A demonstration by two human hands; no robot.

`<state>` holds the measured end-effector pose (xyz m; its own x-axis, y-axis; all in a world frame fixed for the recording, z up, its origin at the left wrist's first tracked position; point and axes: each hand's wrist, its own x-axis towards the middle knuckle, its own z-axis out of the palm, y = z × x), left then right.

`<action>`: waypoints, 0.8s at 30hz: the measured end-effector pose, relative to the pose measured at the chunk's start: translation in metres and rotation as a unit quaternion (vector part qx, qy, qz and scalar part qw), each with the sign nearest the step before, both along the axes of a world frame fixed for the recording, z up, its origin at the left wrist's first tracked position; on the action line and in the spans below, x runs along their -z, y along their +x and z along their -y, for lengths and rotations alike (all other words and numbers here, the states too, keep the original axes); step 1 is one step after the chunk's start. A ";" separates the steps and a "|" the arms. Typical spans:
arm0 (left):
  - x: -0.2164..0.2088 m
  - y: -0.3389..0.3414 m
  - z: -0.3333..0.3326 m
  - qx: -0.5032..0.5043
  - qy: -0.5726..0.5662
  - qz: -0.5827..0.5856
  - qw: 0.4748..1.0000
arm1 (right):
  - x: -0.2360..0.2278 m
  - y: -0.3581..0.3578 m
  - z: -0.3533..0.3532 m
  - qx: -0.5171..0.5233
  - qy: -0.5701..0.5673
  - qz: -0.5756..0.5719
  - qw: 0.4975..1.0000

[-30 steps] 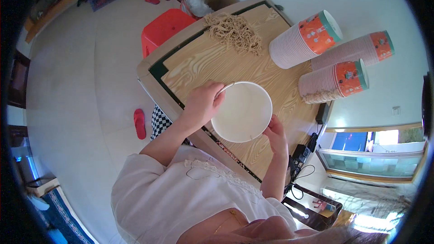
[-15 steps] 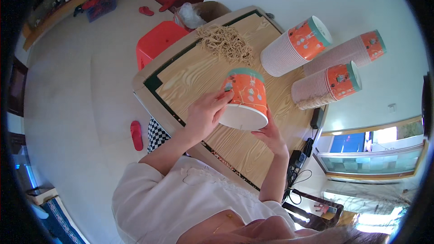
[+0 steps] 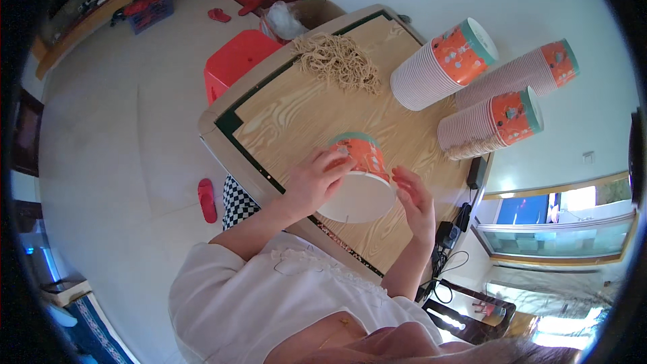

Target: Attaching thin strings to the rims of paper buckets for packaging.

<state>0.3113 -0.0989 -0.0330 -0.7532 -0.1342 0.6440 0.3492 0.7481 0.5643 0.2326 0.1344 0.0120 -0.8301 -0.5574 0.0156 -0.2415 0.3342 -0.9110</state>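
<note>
An orange paper tub [image 3: 360,155] with a teal band is tilted over the wooden tabletop, its wide white mouth facing me. A thin cord seems to run across its wall near the rim. My left hand [image 3: 317,178] is closed on the tub's left side, fingers over the orange wall. Beside the right rim is my right hand [image 3: 416,203], its fingers loosely bent and apart; whether the fingertips touch the rim is hard to tell. Beyond the tub lies a tangled heap of tan cords [image 3: 337,62].
Nested paper tubs lie on the table's right side: a near stack [image 3: 495,121] with cords along it, a taller stack [image 3: 445,64], and another stack [image 3: 522,77] behind. A red stool [image 3: 239,61] stands left of the table. Black adapters and cables [image 3: 446,234] sit at the right edge.
The tub has come down and toward me, showing more of its white mouth. My right hand has shifted from under its right side to beside the rim. The left hand stays on it.
</note>
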 end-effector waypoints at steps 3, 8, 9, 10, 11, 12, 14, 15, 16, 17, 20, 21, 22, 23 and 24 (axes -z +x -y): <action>-0.001 0.008 -0.009 0.043 0.017 -0.004 0.999 | -0.010 0.006 0.016 0.000 -0.015 -0.014 1.000; -0.003 0.014 -0.014 0.075 0.013 0.002 0.997 | -0.014 0.008 0.023 -0.047 0.042 -0.063 0.996; -0.004 0.016 -0.015 0.071 0.007 0.001 0.997 | -0.015 0.008 0.021 -0.069 0.047 -0.076 0.994; -0.005 0.017 -0.016 0.066 0.001 -0.001 0.998 | -0.016 0.007 0.020 -0.091 0.052 -0.088 0.991; -0.005 0.018 -0.018 0.064 0.000 0.000 0.998 | -0.017 0.008 0.021 -0.092 0.051 -0.087 0.991; -0.004 0.017 -0.019 0.065 -0.001 0.004 0.998 | -0.019 0.008 0.022 -0.104 0.052 -0.095 0.989; -0.004 0.018 -0.020 0.066 -0.003 0.009 0.998 | -0.021 0.010 0.024 -0.114 0.054 -0.101 0.987; -0.004 0.018 -0.021 0.072 -0.005 0.009 0.997 | -0.021 0.012 0.026 -0.109 0.059 -0.114 0.986; -0.005 0.018 -0.021 0.077 -0.007 0.010 0.997 | -0.021 0.013 0.028 -0.103 0.064 -0.126 0.985; -0.005 0.018 -0.022 0.078 -0.007 0.010 0.997 | -0.020 0.015 0.029 -0.102 0.064 -0.126 0.985; -0.005 0.017 -0.025 0.082 -0.017 -0.003 0.996 | -0.017 0.018 0.031 -0.071 0.094 -0.132 0.984; -0.004 0.018 -0.026 0.082 -0.018 -0.002 0.996 | -0.016 0.018 0.031 -0.057 0.101 -0.144 0.983; -0.004 0.018 -0.027 0.082 -0.020 -0.002 0.996 | -0.016 0.019 0.032 -0.042 0.109 -0.155 0.981; -0.004 0.019 -0.027 0.083 -0.020 -0.001 0.996 | -0.015 0.019 0.032 -0.042 0.109 -0.155 0.981; -0.004 0.019 -0.027 0.081 -0.024 0.001 0.996 | -0.015 0.020 0.032 -0.033 0.116 -0.169 0.978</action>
